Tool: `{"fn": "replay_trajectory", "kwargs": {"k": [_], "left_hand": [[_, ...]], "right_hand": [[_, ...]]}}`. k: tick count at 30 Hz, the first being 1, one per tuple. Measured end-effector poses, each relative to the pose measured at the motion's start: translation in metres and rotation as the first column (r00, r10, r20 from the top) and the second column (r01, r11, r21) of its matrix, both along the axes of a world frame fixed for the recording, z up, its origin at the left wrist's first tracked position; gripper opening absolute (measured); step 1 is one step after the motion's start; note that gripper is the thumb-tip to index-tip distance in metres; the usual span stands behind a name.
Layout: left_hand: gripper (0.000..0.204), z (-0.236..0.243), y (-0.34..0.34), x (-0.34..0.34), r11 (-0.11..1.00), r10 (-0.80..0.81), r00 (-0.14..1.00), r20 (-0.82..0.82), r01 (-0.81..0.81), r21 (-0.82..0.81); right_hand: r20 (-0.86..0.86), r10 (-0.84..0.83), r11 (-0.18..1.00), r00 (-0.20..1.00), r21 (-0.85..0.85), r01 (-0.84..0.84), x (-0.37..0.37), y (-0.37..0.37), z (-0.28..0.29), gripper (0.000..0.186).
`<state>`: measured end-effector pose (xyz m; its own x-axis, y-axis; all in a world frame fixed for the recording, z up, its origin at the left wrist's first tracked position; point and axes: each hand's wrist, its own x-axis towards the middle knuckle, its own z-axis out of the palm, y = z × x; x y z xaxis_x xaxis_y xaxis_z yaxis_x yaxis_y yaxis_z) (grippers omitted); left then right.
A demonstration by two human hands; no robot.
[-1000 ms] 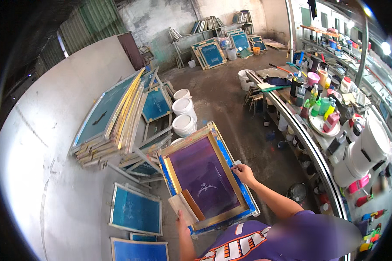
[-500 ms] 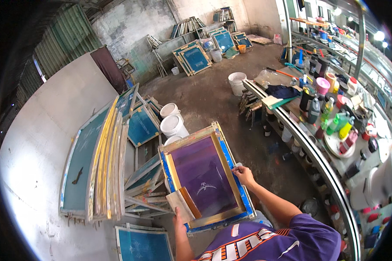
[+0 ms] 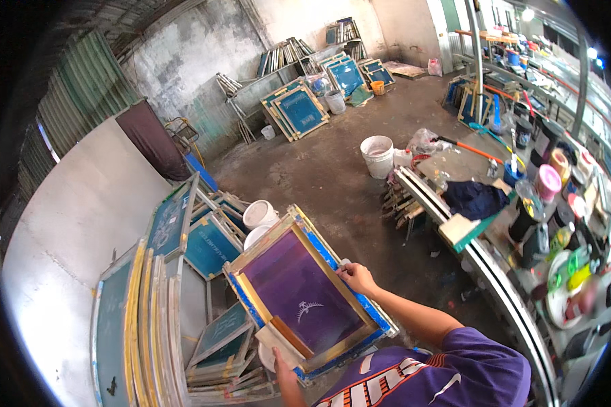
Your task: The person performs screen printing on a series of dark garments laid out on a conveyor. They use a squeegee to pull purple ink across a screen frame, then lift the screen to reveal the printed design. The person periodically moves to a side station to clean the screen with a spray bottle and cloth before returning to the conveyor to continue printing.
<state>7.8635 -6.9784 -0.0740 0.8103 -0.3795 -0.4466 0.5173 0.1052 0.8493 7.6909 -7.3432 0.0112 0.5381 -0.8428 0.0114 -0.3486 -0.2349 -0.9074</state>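
A screen printing frame (image 3: 304,298) is tilted in front of me, with purple mesh, blue tape along its edges and a pale curved design near its lower end. My right hand (image 3: 358,278) closes on its right edge; a small whitish thing (image 3: 345,262) shows by the fingers, its kind unclear. At the lower left corner my left hand (image 3: 284,367) grips a squeegee (image 3: 278,343) with a pale wooden handle and an amber blade. The squeegee lies over the frame's left side; part of the left hand's fingers is hidden beneath.
On the left, several framed screens (image 3: 146,325) lean upright against a pale board (image 3: 54,224). White buckets (image 3: 260,214) stand beyond the frame. To my right runs a metal rail (image 3: 485,271) along a table crowded with bottles, tubs and a dark cloth (image 3: 475,198). Another white bucket (image 3: 377,157) stands ahead.
My view has shifted, and the table's near end and the floor bucket look closer. The frame has swung slightly left and is more slanted. Both hands keep their holds.
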Motion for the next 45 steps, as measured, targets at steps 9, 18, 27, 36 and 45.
{"fn": "replay_trajectory", "kwargs": {"k": [9,18,27,36,45], "left_hand": [[0.083,-0.006,-0.176,0.108,0.999,-0.030,0.998,0.057,0.033,-0.044],[0.080,0.005,-0.355,0.291,0.996,-0.064,0.996,0.057,0.059,0.073],[0.082,-0.008,-0.523,0.411,0.973,-0.227,0.971,0.069,0.223,0.057],[0.079,-0.008,-0.718,0.482,0.976,-0.213,0.972,0.099,0.216,-0.016],[0.079,-0.054,-0.872,0.567,0.977,-0.188,0.980,-0.069,0.180,-0.112]], "right_hand": [[-0.002,-0.001,0.997,1.000,-0.081,0.001,0.128,-0.171,-0.024,0.017],[0.008,-0.040,0.998,0.999,0.052,0.039,0.244,-0.336,-0.014,0.021],[-0.002,-0.130,0.987,0.991,0.098,0.130,0.347,-0.495,-0.050,0.022],[0.044,-0.095,0.995,0.994,-0.023,0.096,0.454,-0.698,-0.035,0.021],[0.025,-0.043,0.999,0.999,-0.021,0.043,0.541,-0.868,-0.040,0.020]]}}
